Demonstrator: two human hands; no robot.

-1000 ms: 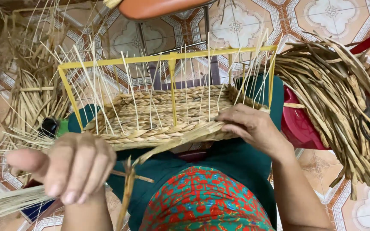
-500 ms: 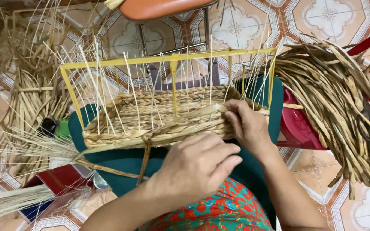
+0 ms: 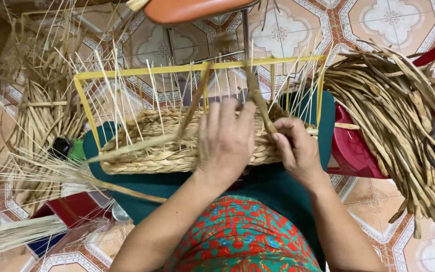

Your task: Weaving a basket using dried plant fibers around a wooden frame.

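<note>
Left hand (image 3: 226, 138): back to the camera, fingers spread flat and pressed on the near wall of the woven basket (image 3: 177, 148), fingertips reaching over its top edge; it grips nothing that can be seen.

Right hand (image 3: 296, 148): just right of the left hand, nearly touching it, fingers pinched narrow around a flat reed strand (image 3: 258, 95) that rises from the grip up and leftward past the frame bar.

Woven basket: under both hands, resting on the lap over dark green cloth (image 3: 273, 184); low, oblong, of braided pale straw, its left end well clear of the left hand.

Patterned garment (image 3: 237, 236): nearest the camera, below both wrists, red and green.

Yellow wire frame (image 3: 202, 68): beyond the fingertips, rectangular, standing over the basket; thin pale upright stakes (image 3: 122, 100) rise through it, mostly left of the left hand.

Loose long reed (image 3: 127, 189): left of the left forearm, slanting down from the basket's left end.

Bundle of dried reeds (image 3: 404, 131): well right of the right hand, thick, curved, lying over a red stool (image 3: 353, 151).

Straw sheaves (image 3: 41, 126): far left of the left hand, on the tiled floor (image 3: 288, 35).

Orange seat (image 3: 192, 9): farthest, beyond the frame.
</note>
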